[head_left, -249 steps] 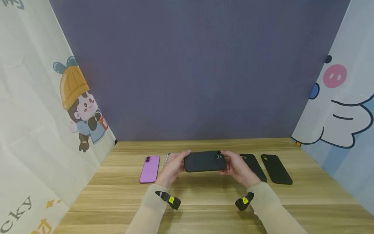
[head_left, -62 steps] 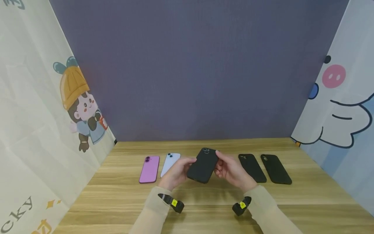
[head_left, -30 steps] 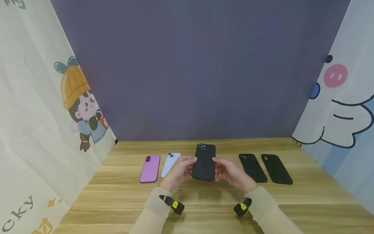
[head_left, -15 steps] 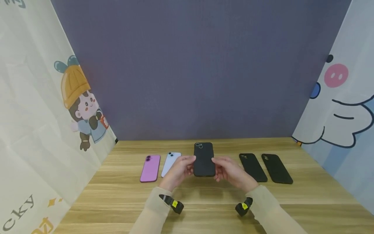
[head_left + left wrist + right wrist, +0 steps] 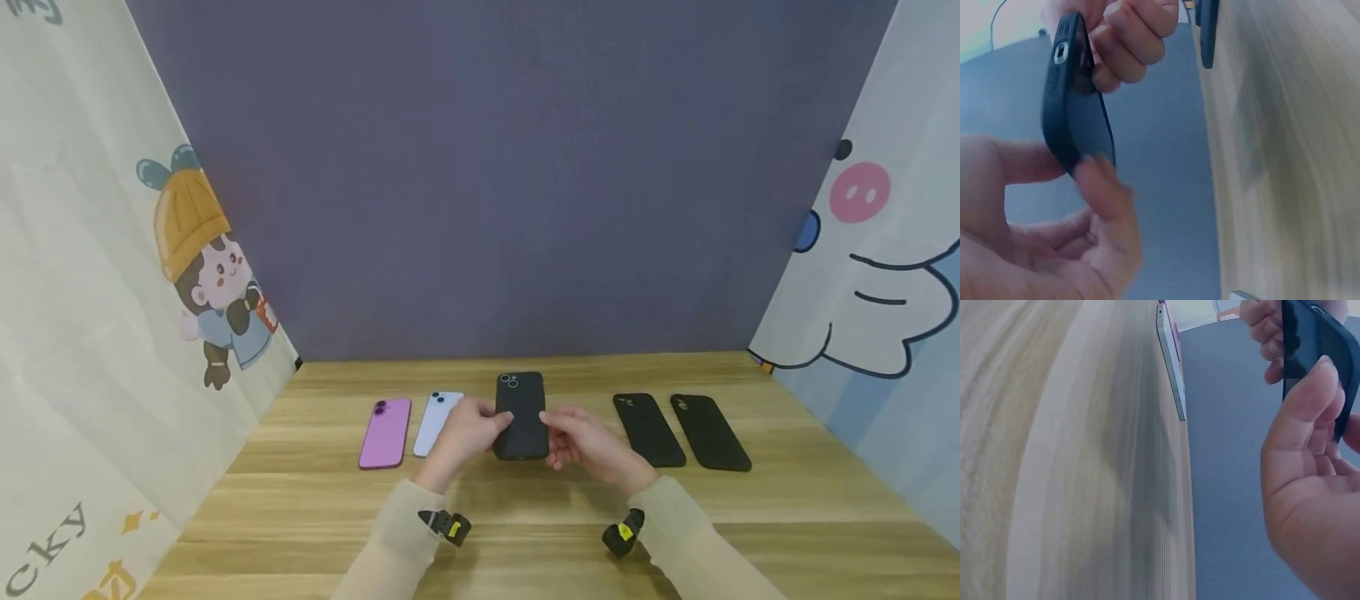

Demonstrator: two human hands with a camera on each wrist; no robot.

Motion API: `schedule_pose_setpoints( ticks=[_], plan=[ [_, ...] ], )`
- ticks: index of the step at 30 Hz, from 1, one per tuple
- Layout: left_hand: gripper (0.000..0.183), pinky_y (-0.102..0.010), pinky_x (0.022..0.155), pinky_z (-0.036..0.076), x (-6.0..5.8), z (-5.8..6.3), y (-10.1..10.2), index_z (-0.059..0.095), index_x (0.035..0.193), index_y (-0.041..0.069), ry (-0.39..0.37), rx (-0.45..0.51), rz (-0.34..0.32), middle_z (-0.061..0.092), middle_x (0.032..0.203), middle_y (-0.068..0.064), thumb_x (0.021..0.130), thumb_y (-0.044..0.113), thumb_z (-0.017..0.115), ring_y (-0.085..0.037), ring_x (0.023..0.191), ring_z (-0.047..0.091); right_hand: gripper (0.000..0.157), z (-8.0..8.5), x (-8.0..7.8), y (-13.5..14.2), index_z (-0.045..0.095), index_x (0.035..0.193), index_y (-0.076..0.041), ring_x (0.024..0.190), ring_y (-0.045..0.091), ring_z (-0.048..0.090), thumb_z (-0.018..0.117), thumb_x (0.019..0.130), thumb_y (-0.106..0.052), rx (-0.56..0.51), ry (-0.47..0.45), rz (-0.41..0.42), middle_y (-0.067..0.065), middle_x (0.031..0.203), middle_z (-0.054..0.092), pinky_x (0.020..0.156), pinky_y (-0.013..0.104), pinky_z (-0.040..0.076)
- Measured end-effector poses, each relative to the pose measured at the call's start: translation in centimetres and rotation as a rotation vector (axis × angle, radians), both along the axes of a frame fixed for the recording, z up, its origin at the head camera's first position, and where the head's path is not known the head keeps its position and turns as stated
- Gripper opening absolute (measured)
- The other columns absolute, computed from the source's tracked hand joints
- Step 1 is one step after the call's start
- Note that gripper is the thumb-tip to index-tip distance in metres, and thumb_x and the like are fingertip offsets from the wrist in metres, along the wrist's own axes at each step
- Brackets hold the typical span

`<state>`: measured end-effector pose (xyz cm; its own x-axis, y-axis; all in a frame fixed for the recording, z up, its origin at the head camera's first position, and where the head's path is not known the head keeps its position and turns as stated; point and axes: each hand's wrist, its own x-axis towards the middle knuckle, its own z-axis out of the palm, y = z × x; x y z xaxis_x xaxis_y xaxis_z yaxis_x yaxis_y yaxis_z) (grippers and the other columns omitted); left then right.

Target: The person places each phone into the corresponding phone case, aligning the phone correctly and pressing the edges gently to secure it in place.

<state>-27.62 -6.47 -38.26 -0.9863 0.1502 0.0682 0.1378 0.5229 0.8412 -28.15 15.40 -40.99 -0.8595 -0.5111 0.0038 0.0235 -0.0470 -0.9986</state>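
A phone in a black case [image 5: 523,433] is held above the table between both hands, its back with two ringed lenses facing the head camera. My left hand [image 5: 468,431] pinches its left edge, thumb lying over the back. The right hand [image 5: 588,442] pinches the opposite edge, thumb at the rim and fingers curled beneath. In the left wrist view the dark screen of the phone [image 5: 1088,119] shows inside the case, and the left fingertips [image 5: 1100,181] are at a corner. The right wrist view shows the right thumb [image 5: 1316,390] across the phone's edge.
Left on the wooden table [image 5: 300,517] lie a purple phone [image 5: 386,433] and a light blue phone [image 5: 435,423], partly behind the left hand. Two black phone cases [image 5: 648,429] [image 5: 710,432] lie on the right. A dark panel [image 5: 517,183] stands at the back, printed curtains on both sides.
The phone was sideways, then slanted, and now points away with its lenses at the far end. Over the last half second it dropped slightly and the left thumb slid further over its back.
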Motion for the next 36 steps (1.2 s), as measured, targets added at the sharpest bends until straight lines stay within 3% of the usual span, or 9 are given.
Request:
schedule_pose_setpoints(
  ticks=[5,9,18,23,31,36],
  plan=[
    [0.036,-0.033,0.053,0.047,0.5,0.2,0.6,0.067,0.083,0.003,0.032,-0.132,0.025,0.064,0.071,-0.005,0.089,0.038,0.074,-0.02,0.061,0.06,0.03,-0.2,0.0,-0.3,0.058,0.085,-0.008,0.061,0.014,0.061,0.051,0.108,-0.028,0.059,0.021,-0.003,0.002,0.07,0.057,0.059,0.027,0.056],
    [0.043,-0.033,0.049,0.047,0.5,0.4,1.0,0.066,0.082,0.003,0.034,-0.177,0.049,0.062,0.069,-0.005,0.087,0.044,0.075,-0.02,0.057,0.059,0.033,-0.3,0.0,-0.3,0.055,0.083,-0.008,0.061,0.015,0.06,0.051,0.108,-0.028,0.091,0.037,0.014,0.003,0.071,0.055,0.059,0.028,0.056],
    [0.07,-0.048,0.051,0.058,-0.2,0.9,1.6,0.068,0.104,-0.005,-0.071,-0.244,0.065,0.061,0.075,-0.013,0.089,0.063,0.066,-0.031,0.052,0.066,0.031,-0.6,-0.2,-0.6,0.054,0.085,-0.008,0.062,0.015,0.062,0.048,0.109,-0.027,0.113,0.044,0.039,0.003,0.071,0.055,0.059,0.028,0.057],
    [0.081,-0.047,0.054,0.059,-0.4,1.2,1.7,0.066,0.108,-0.006,-0.131,-0.28,0.061,0.061,0.077,-0.014,0.086,0.072,0.062,-0.028,0.051,0.064,0.03,-0.3,-0.1,-1.0,0.056,0.086,-0.008,0.06,0.014,0.061,0.049,0.108,-0.027,0.111,0.061,0.056,0.002,0.071,0.054,0.058,0.029,0.057],
    [0.08,-0.049,0.064,0.061,-0.8,1.6,1.2,0.062,0.116,-0.004,-0.29,-0.155,0.002,0.063,0.087,-0.015,0.086,0.07,0.064,-0.029,0.063,0.068,0.035,0.2,0.4,-1.5,0.052,0.082,-0.005,0.06,0.016,0.061,0.053,0.107,-0.031,0.155,0.074,0.031,0.005,0.072,0.054,0.06,0.034,0.058],
    [0.072,-0.051,0.064,0.061,-0.9,1.4,1.0,0.064,0.112,-0.002,-0.309,-0.099,-0.033,0.064,0.087,-0.015,0.087,0.066,0.064,-0.03,0.065,0.069,0.035,0.2,0.6,-1.6,0.053,0.084,-0.005,0.06,0.016,0.061,0.053,0.107,-0.032,0.156,0.08,0.03,0.006,0.074,0.054,0.06,0.033,0.058]
  ],
)
